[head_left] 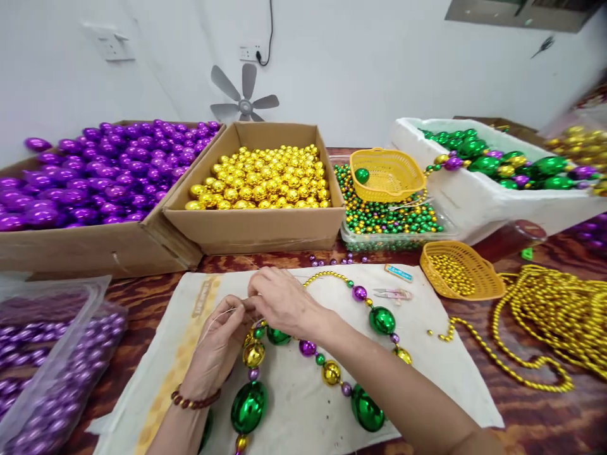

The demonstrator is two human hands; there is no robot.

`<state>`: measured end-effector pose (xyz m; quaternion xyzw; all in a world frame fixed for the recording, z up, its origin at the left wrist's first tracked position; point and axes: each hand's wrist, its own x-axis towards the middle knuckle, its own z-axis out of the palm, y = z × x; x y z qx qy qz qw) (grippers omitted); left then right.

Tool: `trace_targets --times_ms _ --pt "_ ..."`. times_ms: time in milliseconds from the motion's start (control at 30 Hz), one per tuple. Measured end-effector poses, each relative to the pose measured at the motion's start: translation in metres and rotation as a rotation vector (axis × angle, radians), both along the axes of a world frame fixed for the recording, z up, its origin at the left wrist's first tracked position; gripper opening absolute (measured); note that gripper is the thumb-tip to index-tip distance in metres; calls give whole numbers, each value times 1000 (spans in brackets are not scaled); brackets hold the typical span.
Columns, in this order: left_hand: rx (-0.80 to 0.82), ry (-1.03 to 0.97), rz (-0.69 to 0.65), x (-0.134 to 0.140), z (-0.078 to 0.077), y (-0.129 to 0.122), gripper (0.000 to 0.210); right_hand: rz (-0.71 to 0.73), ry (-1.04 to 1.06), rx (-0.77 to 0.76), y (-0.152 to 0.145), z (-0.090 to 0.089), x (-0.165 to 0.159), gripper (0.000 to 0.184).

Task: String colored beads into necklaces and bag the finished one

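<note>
My left hand (222, 332), with a brown bead bracelet (195, 400) on its wrist, pinches a thin pale string (215, 321). Against its fingertips, my right hand (279, 302) is bent over with its fingers closed. What those right fingers grip is hidden under the hand. Below both hands a bead necklace (249, 407) of green, gold and purple beads lies on the white cloth (303, 411). Its strand loops round to the right, past a large green bead (382, 320). My right forearm covers part of it. Small scissors-like snips (392, 294) lie on the cloth to the right.
Cardboard boxes of purple beads (118, 170) and gold beads (265, 180) stand behind the cloth. A white foam box (474, 196) is at back right, near a yellow basket (389, 189). Another yellow basket (488, 287) and gold bead strands (559, 316) lie right. Bagged purple beads (90, 360) are left.
</note>
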<state>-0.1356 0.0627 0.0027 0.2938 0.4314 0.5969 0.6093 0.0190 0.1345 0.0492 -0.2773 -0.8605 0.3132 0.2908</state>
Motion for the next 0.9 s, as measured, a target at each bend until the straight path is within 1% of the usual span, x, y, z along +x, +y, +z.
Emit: trace_targets --times_ms 100,167,233,367,433,567,667,733,767,833,900 --pt "-17 72 -18 2 1 5 19 -51 -77 118 11 -5 -7 9" --pt "-33 122 4 3 1 9 20 -83 -100 147 16 -12 -3 14" --pt "-60 123 33 6 0 12 22 -129 -90 141 18 -18 6 16" --pt "-91 36 72 12 -2 16 22 -206 -22 73 21 -26 27 12" --pt "-94 5 88 12 -4 15 21 -191 -3 46 23 -29 31 10" --pt "-96 -77 135 9 -10 14 20 -94 -28 21 19 -32 26 10" --pt "-100 -138 154 6 -12 15 19 -111 -73 8 9 -33 32 9" --pt "-97 -158 151 4 -11 16 22 -174 -125 1 3 -36 55 11" --pt "-95 -169 143 4 -10 17 23 -220 -161 -1 0 -38 73 12" --pt "-85 -185 140 2 -10 18 25 -346 -259 -2 -4 -44 121 14" --pt "-66 -173 157 1 -11 20 24 -503 -389 1 -10 -50 176 15"
